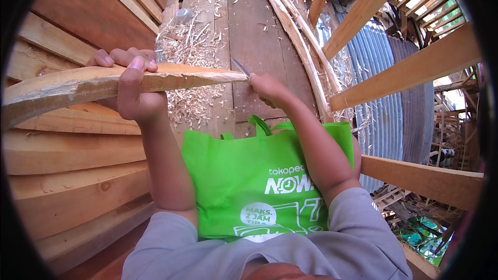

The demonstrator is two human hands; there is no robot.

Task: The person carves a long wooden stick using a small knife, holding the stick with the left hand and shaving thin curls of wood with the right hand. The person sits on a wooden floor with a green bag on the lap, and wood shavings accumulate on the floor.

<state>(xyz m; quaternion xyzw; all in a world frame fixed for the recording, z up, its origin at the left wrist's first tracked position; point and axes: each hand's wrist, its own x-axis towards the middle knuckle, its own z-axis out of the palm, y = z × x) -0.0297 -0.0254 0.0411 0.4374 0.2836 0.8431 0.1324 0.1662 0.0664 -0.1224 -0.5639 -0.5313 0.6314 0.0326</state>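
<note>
One left hand (134,89) wraps a long, curved, pale wooden piece (192,79) at ten o'clock, apparently to steady it; the right hand (268,89), at twelve, grips a narrow grey metal blade (239,66) by the wood's tapered tip.

One length of timber (93,84) sits in the left grip (137,80), one knife (239,67) in the right grip (266,87), and one green bag (223,173) below both.

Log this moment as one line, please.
left hand: holds long tapered tan wooden piece | right hand: holds silver-bladed knife at the piece's tip | curled pale wood shavings: on brown plank floor
</note>
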